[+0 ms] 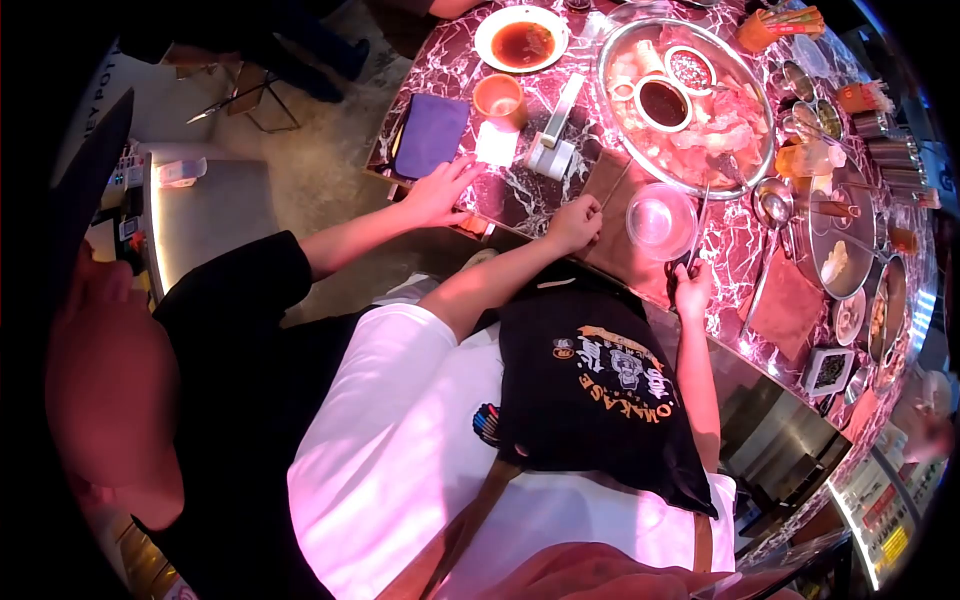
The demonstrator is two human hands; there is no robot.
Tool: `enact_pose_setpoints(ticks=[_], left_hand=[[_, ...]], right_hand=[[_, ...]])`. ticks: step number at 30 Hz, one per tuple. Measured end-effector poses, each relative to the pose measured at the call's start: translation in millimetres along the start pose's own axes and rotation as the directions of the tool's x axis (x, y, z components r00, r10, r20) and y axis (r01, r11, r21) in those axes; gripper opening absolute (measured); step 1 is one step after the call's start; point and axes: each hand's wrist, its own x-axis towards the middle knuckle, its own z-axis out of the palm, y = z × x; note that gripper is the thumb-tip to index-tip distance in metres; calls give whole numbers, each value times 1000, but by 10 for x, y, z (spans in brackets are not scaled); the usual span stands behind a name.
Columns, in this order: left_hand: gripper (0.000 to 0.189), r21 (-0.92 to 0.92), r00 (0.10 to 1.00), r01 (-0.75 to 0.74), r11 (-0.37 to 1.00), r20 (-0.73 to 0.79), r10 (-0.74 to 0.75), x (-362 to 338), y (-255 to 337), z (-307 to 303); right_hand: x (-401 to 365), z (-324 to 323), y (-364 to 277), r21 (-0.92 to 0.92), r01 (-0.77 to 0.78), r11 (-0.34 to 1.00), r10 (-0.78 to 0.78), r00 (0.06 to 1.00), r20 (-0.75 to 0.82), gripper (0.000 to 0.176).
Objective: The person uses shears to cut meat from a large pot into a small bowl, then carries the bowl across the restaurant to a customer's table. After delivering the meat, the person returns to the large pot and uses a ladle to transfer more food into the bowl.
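My left hand (577,224) is closed at the table edge, pinching a thin dark stick (617,184) that points toward the large metal platter. My right hand (691,288) is closed around the dark grip of a slim metal utensil (701,222), whose exact kind I cannot tell. Its far end reaches the rim of the platter (603,92). Between my hands a clear plastic bowl (661,222) rests partly over a brown placemat (612,190). Slices of raw meat (722,122) cover the platter, around a cup of dark sauce (663,104) and a cup of speckled dip (689,69).
Beside me on the left, another person's hand (438,192) lies on the table edge. Nearby are a dark folded cloth (431,137), an orange cup (499,101) and a bowl of brown broth (523,44). A ladle (772,203) and a round pan (842,243) stand right.
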Motion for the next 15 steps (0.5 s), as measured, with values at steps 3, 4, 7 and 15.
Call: enact_pose_setpoints(ticks=[3,4,7,15], left_hand=[[13,-7,1000,-8,1000,5,8,-9,-15,10],[14,-9,1000,-7,1000,9,8,0,-29,-5],[14,85,1000,-12,996,15,10,45,-84,-21],[16,-27,1000,17,999,-12,-18,154,-235,47]], right_hand=[[-77,1,-254,-49,68,996,-69,997,-23,28],[-71,8,-272,-54,-5,999,5,1000,-10,27],[-116,27,-362,113,-196,974,193,980,38,26],[-99,32,-224,96,-77,992,79,997,-15,25]])
